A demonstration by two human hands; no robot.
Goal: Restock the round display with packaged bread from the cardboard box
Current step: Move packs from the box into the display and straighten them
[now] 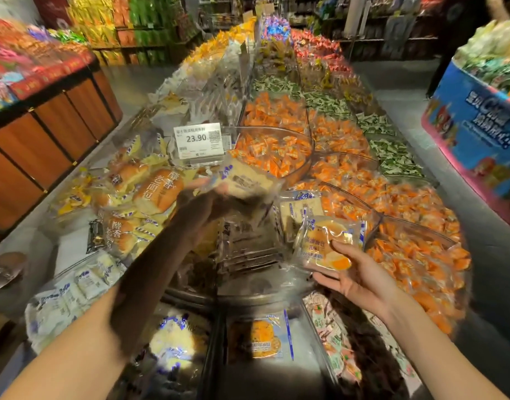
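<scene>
My left hand [207, 200] reaches forward over the round display [248, 295] and grips a pale packaged bread slice [248, 177], blurred, just below the price tag. My right hand [355, 275] holds a clear packet of orange-topped bread [329, 243] at its lower edge, thumb on top, over the display's right side. Brown bread loaves in clear bags [155, 189] lie piled on the left of the display. No cardboard box is visible.
A price tag reading 23.90 [197, 141] stands behind the loaves. Bins of orange and green wrapped sweets [363, 174] stretch away on the right. Lower compartments hold more bread packets [265, 336]. A wooden stand [46, 125] is left, a blue display [473, 125] right.
</scene>
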